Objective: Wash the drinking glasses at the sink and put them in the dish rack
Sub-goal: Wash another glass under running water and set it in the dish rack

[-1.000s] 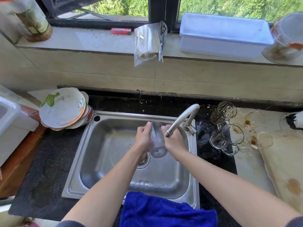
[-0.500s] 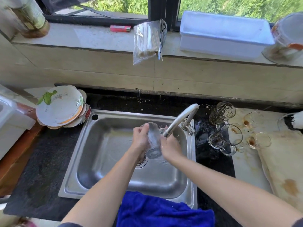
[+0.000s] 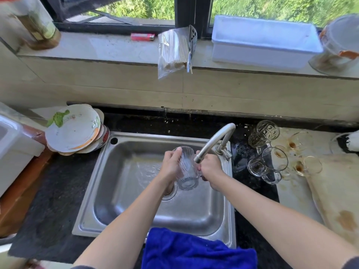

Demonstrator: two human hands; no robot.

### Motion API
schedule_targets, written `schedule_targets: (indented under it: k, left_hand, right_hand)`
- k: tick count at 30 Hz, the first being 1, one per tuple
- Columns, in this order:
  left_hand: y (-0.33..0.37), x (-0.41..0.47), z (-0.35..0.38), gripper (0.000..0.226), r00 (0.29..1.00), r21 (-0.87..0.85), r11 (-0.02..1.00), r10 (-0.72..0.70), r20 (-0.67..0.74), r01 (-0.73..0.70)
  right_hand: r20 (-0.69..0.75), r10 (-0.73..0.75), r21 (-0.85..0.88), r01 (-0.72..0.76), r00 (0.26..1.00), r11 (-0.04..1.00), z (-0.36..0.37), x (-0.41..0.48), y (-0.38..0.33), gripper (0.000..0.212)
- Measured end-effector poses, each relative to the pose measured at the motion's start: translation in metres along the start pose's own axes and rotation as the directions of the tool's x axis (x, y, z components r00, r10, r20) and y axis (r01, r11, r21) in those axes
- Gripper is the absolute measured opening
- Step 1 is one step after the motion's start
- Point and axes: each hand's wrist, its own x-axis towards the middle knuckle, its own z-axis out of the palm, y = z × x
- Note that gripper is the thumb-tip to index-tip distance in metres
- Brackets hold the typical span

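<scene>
The dark table (image 3: 48, 191) spreads out on both sides of the hands. The steel sink (image 3: 136, 210) lies directly beneath them, so drips and spray fall into the basin.

Nearer the person than the hands, a blue cloth (image 3: 194, 251) is draped over the sink's front edge, probably to catch splashes or for wiping. Well to the left of the hands, a stack of dirty plates (image 3: 73, 129) sits at the sink's corner, out of the wash area.

The faucet (image 3: 213, 140) arches in from the right, and its spout ends just above the right hand, so the water would land where the hands are working. Right of the hands, several stained glasses (image 3: 268, 166) are crowded on the table, close enough to pick up next. I judge these are still to be washed. I cannot plainly make out a dish rack.

The left hand (image 3: 171, 166) curls round the left side of the ribbed glass (image 3: 187, 167). The right hand (image 3: 210, 169) grips the opposite side low down, with most of its fingers hidden behind the glass. The glass is tilted over the drain, its mouth pointing up and away and its base toward the person. That angle probably lets water run over and out of it while both hands turn it.
</scene>
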Motion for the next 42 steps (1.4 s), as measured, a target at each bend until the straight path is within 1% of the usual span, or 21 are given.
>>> schedule_targets:
  k: [2, 4, 6, 7, 9, 11, 14, 17, 19, 23, 25, 27, 29, 31, 33, 35, 37, 38, 40, 41, 42]
  left_hand:
    - [0.005, -0.004, 0.005, 0.045, 0.995, 0.18, 0.978, 0.103, 0.005, -0.102]
    - [0.001, -0.008, 0.011, 0.056, 0.971, 0.361, 0.902, 0.229, 0.065, -0.237]
    - [-0.002, -0.014, 0.02, 0.062, 0.957, 0.44, 0.85, 0.267, 0.117, -0.291]
    - [-0.003, -0.013, 0.023, 0.065, 0.962, 0.457, 0.847, 0.252, 0.103, -0.271]
    - [0.0, -0.007, 0.028, 0.065, 0.978, 0.5, 0.845, 0.21, 0.018, -0.191]
    - [-0.001, -0.005, 0.034, 0.049, 0.975, 0.552, 0.814, 0.22, -0.001, -0.184]
    - [-0.011, -0.012, 0.044, 0.043, 0.961, 0.537, 0.799, 0.259, 0.101, -0.272]
    - [-0.009, -0.006, 0.04, 0.029, 0.963, 0.555, 0.799, 0.27, 0.011, -0.231]
    - [-0.006, -0.004, 0.036, 0.026, 0.965, 0.595, 0.778, 0.263, -0.018, -0.201]
    - [-0.013, -0.013, 0.046, 0.039, 0.956, 0.469, 0.836, 0.281, 0.079, -0.285]
    - [-0.007, -0.009, 0.042, 0.032, 0.98, 0.354, 0.916, 0.201, 0.007, -0.19]
    - [0.0, -0.003, 0.034, 0.037, 0.993, 0.258, 0.964, 0.091, -0.069, -0.071]
    - [0.001, -0.006, 0.034, 0.037, 0.998, 0.196, 0.98, 0.04, -0.038, -0.032]
    - [0.002, -0.013, 0.037, 0.043, 1.0, 0.126, 0.992, -0.015, 0.014, 0.013]
    - [0.008, -0.014, 0.034, 0.045, 0.999, 0.118, 0.992, -0.05, -0.003, 0.05]
    - [0.013, -0.009, 0.024, 0.044, 0.997, 0.106, 0.994, -0.034, -0.076, 0.042]
    - [0.014, -0.008, 0.017, 0.041, 0.995, 0.129, 0.992, 0.011, -0.101, 0.002]
    - [0.016, -0.012, 0.015, 0.036, 0.996, 0.154, 0.987, 0.047, -0.075, -0.035]
    - [0.019, -0.017, 0.008, 0.032, 0.994, 0.186, 0.976, 0.106, 0.037, -0.111]
    - [0.025, -0.022, 0.003, 0.031, 0.989, 0.168, 0.979, 0.1, 0.111, -0.118]
    - [0.03, -0.023, -0.004, 0.029, 0.979, 0.138, 0.986, 0.07, 0.191, -0.098]
  right_hand:
    - [-0.042, -0.034, 0.005, 0.034, 0.999, 0.999, -0.002, 0.0, 0.003, 0.033]
    - [-0.141, -0.096, 0.011, 0.098, 0.985, 0.995, -0.004, 0.0, 0.007, 0.038]
    - [-0.223, -0.226, -0.108, 0.207, 0.948, 0.972, -0.008, 0.0, 0.012, 0.037]
    - [-0.214, -0.3, -0.21, 0.256, 0.93, 0.944, -0.01, -0.001, 0.016, 0.038]
    - [-0.158, -0.359, -0.358, 0.285, 0.92, 0.889, -0.011, -0.005, 0.026, 0.041]
    - [-0.181, -0.348, -0.358, 0.269, 0.92, 0.894, -0.013, -0.001, 0.027, 0.041]
    - [-0.293, -0.283, -0.295, 0.195, 0.913, 0.935, -0.018, 0.005, 0.017, 0.037]
    - [-0.203, -0.381, -0.407, 0.276, 0.902, 0.871, -0.017, -0.005, 0.029, 0.034]
    - [-0.154, -0.393, -0.426, 0.298, 0.907, 0.854, -0.018, -0.007, 0.033, 0.037]
    - [-0.325, -0.211, -0.196, 0.153, 0.922, 0.969, -0.021, 0.012, 0.019, 0.037]
    - [-0.265, -0.225, -0.183, 0.18, 0.937, 0.966, -0.019, 0.005, 0.024, 0.035]
    - [-0.158, -0.218, -0.147, 0.195, 0.963, 0.97, -0.015, -0.003, 0.032, 0.037]
    - [-0.208, -0.119, 0.027, 0.127, 0.971, 0.992, -0.013, 0.004, 0.025, 0.038]
    - [-0.272, -0.004, 0.221, 0.066, 0.962, 0.973, -0.013, 0.012, 0.017, 0.039]
    - [-0.205, 0.025, 0.233, 0.024, 0.978, 0.972, -0.011, 0.004, 0.018, 0.039]
    - [-0.057, 0.032, 0.212, -0.019, 0.998, 0.977, -0.009, -0.011, 0.022, 0.037]
    - [0.025, 0.12, 0.26, -0.123, 0.992, 0.958, -0.012, -0.011, 0.02, 0.037]
    - [0.084, 0.183, 0.302, -0.2, 0.979, 0.932, -0.016, -0.004, 0.018, 0.037]
    - [0.285, 0.271, 0.366, -0.366, 0.919, 0.856, -0.026, 0.007, 0.01, 0.027]
    - [0.349, 0.29, 0.373, -0.416, 0.891, 0.83, -0.029, 0.011, 0.006, 0.02]
    - [0.387, 0.299, 0.364, -0.443, 0.872, 0.819, -0.031, 0.015, 0.006, 0.021]
